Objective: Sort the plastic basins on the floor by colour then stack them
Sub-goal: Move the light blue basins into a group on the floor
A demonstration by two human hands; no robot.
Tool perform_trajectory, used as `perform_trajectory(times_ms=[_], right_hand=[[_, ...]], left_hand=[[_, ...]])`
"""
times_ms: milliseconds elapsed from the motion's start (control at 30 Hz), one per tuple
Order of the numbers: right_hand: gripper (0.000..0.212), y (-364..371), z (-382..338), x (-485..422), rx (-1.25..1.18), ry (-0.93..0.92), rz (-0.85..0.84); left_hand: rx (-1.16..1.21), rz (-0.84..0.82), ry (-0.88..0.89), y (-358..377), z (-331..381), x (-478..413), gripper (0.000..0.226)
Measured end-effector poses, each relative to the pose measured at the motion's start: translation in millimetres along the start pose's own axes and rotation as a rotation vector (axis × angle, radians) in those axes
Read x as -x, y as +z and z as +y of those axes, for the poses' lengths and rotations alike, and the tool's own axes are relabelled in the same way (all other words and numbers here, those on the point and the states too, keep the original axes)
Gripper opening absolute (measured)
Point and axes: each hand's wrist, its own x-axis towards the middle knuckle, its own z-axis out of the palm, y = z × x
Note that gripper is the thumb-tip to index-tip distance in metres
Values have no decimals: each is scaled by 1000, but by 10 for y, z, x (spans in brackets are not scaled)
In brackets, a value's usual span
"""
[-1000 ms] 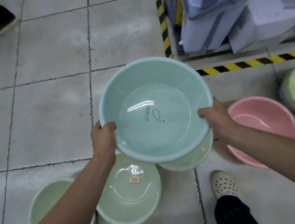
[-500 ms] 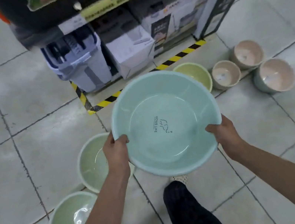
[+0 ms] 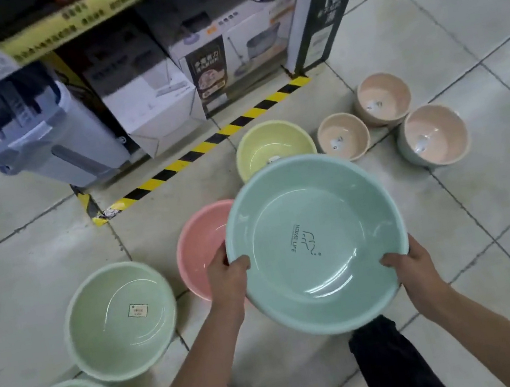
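Teal basin (image 3: 316, 244) is held off the floor (image 3: 491, 204), rim gripped at 8 o'clock by left hand (image 3: 228, 275) & 4 o'clock by right hand (image 3: 418, 270), fingers (image 3: 241, 260) curled round it. No teal match seen; prob. best set down level, clear of pink basin (image 3: 196, 247) at 9.

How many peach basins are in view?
3, upper right: left peach basin beside the yellow basin, rear peach basin behind it, right peach basin. More may lie off-frame.

Teal basin (image 3: 316, 244), formerly above the green basins (image 3: 121, 318), now right of and partly over the pink basin (image 3: 201, 253).
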Motion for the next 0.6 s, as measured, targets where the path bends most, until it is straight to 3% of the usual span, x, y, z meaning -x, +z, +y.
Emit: perform_trajectory(times_ms=[400,600], right_hand=[[50,-920,829,-2814,172,25,-2],[47,-1229,1460,-3825,280,24,-27]], left_hand=[[-65,-19,-24,1820,-2038,-1032,45],[-92,-9,-29,2426,-2885,-1615,32]])
